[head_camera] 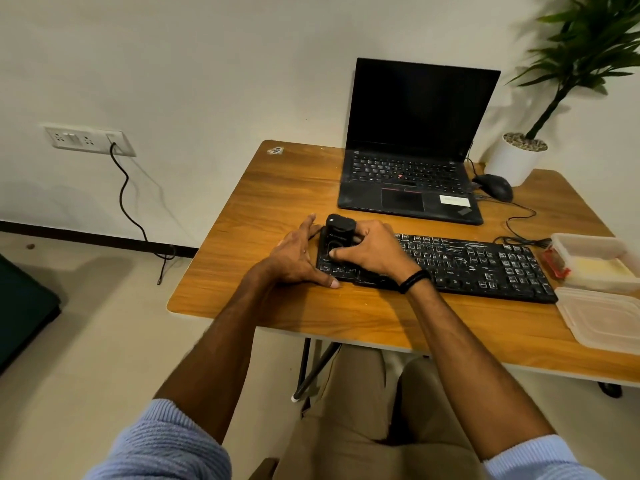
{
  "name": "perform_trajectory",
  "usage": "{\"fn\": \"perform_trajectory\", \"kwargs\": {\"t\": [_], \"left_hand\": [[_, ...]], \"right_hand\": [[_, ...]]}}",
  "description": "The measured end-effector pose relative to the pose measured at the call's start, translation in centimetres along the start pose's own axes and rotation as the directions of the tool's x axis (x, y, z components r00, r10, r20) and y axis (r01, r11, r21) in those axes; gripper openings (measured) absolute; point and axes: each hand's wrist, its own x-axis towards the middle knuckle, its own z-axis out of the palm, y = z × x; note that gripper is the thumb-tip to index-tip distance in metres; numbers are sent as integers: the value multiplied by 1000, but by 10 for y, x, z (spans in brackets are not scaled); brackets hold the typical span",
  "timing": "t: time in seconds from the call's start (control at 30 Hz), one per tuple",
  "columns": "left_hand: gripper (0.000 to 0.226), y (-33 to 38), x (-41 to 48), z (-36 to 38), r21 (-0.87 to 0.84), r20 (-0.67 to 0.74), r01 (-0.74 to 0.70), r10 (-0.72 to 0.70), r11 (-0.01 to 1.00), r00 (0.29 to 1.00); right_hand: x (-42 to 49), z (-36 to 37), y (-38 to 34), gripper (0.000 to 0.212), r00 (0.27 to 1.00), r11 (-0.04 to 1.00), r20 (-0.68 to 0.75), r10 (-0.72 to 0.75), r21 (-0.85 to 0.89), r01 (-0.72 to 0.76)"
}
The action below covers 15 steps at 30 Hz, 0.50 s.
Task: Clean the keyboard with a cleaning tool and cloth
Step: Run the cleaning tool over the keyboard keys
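One wooden table (277,202) carries everything. Biggest on it is an open laptop (415,140) at the back, screen dark. In front of that lies a black keyboard (485,268), long axis running L-R across the table. Off its right end sits a clear plastic tub (595,261) w/ something pale yellow inside, maybe the cloth, can't tell. Its lid (602,317) lies just in front.

Left hand (298,254) rests at the keyboard's left end, fingers straight & spread, thumb by the front corner, prob. bracing it. Right hand (370,251) is curled round a small black cleaning tool (337,233), thumb over its front, tool standing on the leftmost keys.

Key relation: nearly all the keyboard lies to the right of the tool. So the stroke prob. goes rightward along the long axis, w/ the right hand doing it.
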Motion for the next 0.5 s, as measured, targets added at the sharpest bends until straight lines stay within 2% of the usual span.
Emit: {"fn": "perform_trajectory", "kwargs": {"t": [0.1, 0.2, 0.23, 0.37, 0.5], "left_hand": [[153, 1, 0, -1, -4, 7, -5, 5, 1000, 1000], [161, -2, 0, -1, -18, 13, -11, 11, 1000, 1000], [162, -2, 0, -1, -22, 16, -10, 11, 1000, 1000], [161, -2, 4, -5, 75, 80, -3, -3, 997, 997], [166, 0, 7, -10, 130, 119, 28, -44, 991, 992]], "right_hand": [[-4, 4, -2, 32, 989, 1000, 147, -12, 12, 11], [-2, 4, 0, 32, 1000, 1000, 24, 5, 5, -5], [-1, 4, 0, 33, 1000, 1000, 27, 2, -3, -2], [-8, 5, -5, 31, 981, 999, 186, -50, 7, 50], [-6, -1, 8, 35, 1000, 998, 13, 8, 69, -8]]}}
